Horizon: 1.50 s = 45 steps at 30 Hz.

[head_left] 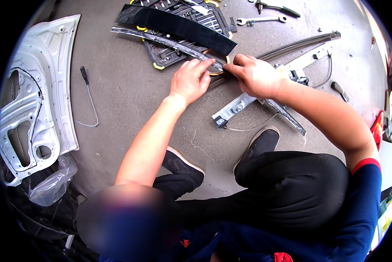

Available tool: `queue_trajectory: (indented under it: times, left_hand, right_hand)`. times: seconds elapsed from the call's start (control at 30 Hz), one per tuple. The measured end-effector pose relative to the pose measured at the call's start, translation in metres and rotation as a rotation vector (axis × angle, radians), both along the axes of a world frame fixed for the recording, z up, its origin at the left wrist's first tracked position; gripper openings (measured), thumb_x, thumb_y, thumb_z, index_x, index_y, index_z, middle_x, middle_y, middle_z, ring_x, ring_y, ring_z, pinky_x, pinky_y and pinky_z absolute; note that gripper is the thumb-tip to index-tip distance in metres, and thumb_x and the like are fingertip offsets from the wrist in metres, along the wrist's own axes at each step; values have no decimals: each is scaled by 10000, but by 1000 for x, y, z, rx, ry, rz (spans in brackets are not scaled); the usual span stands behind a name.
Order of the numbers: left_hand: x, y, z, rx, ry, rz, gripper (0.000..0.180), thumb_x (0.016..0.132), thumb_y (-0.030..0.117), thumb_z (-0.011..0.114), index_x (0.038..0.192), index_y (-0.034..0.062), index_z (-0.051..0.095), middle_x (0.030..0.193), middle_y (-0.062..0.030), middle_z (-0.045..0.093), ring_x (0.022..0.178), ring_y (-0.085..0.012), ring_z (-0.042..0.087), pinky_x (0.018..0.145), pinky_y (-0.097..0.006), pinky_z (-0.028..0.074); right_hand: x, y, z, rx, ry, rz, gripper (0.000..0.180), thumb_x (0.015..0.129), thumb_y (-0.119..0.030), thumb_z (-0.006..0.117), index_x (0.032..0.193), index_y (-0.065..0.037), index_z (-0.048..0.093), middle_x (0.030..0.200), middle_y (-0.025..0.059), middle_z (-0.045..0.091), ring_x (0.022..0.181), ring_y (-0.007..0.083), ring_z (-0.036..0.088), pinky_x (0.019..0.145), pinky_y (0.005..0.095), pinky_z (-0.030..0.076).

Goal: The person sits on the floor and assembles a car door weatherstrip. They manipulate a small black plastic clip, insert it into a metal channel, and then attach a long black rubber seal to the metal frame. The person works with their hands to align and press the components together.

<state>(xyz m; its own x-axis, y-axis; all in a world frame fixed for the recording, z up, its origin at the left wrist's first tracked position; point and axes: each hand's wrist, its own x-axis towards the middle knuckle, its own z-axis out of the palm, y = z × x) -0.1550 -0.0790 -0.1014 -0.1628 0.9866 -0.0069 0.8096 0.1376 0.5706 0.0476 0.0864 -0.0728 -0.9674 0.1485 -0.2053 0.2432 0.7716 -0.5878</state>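
A long, narrow grey-and-black trim strip [161, 41] slants across the upper middle. My left hand [189, 81] is closed on it near its lower right end, fingers and thumb bent round the edge. My right hand [256, 77] pinches the strip's very tip, with index finger and thumb together. Just beyond the strip lies a glossy black curved panel [174, 29], over an open socket set case [158, 56] with yellow latches. Part of a tan ring [227, 59] shows behind my fingers. Beneath my right wrist is a metal window regulator [237, 107], partly hidden by my arm.
A dark channel rail [298, 45] runs out beyond my right hand. A combination wrench [262, 20], a dark-handled tool [283, 9] and a short-handled tool [339, 91] lie on the floor. Leftward are a black-handled cable [84, 76], a white car door [58, 87] and a plastic bag [54, 183].
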Motion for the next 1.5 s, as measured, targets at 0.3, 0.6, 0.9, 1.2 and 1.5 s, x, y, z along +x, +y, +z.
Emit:
queue_trajectory:
  times: [0.3,0.6,0.9,1.2,1.5]
  left_hand:
    - [4,1,-6,-119,-463,254,359,948,68,645,1293,136,716,881,-35,628,751,-160,628,732,-303,527]
    - [-3,4,-4,62,123,125,367,905,142,676,1268,154,729,932,-83,651,865,-293,667,783,-408,570]
    - [-1,-1,2,32,259,121,425,860,144,694,1284,164,720,880,-71,607,860,-292,650,783,-419,559]
    - [9,3,11,52,239,-99,423,832,147,715,1252,184,721,900,-45,604,859,-263,647,751,-398,572]
    - [23,8,12,21,187,-125,422,829,146,724,1247,198,711,931,-52,604,882,-273,654,749,-412,578]
  right_hand:
    - [0,-11,6,369,-23,155,460,925,-175,586,1371,-70,619,1250,106,605,1127,260,630,956,384,535]
    - [3,-12,7,348,-44,161,487,943,-180,559,1400,-14,591,1247,114,615,1101,260,638,935,376,545]
    - [9,-15,4,318,-23,128,545,912,-146,574,1440,-12,560,1169,96,614,1091,254,632,938,380,533]
    - [3,-25,5,456,-88,177,524,924,-156,565,1425,-5,568,1171,78,622,1063,232,640,918,360,535]
    - [3,-20,10,345,-86,117,514,895,-155,602,1388,-10,587,1188,90,637,1091,245,656,946,370,541]
